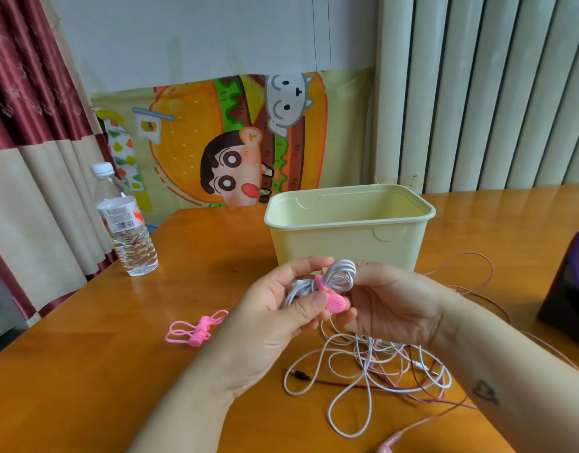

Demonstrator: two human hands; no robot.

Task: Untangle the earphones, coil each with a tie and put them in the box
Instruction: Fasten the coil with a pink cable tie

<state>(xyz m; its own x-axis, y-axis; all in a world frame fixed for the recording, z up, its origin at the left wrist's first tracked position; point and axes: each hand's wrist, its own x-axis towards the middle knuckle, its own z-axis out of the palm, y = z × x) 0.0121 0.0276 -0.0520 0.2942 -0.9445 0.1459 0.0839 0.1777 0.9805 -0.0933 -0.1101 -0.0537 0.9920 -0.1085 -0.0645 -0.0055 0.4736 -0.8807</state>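
Between my hands is a coiled white earphone cable (338,275), held just in front of the pale yellow box (348,223). A pink tie (334,301) wraps round the coil. My left hand (281,308) pinches the tie with thumb and fingers. My right hand (384,299) grips the coil from the right. Below them a tangle of white, pink and dark red cables (376,371) lies on the wooden table (101,371), with a black jack plug (298,374) sticking out to the left. The box looks empty from here.
Spare pink ties (196,329) lie in a small bunch at the left of the table. A clear water bottle (126,223) stands at the table's left edge. A dark purple object (572,282) sits at the right edge. A curtain and a cartoon cloth hang behind.
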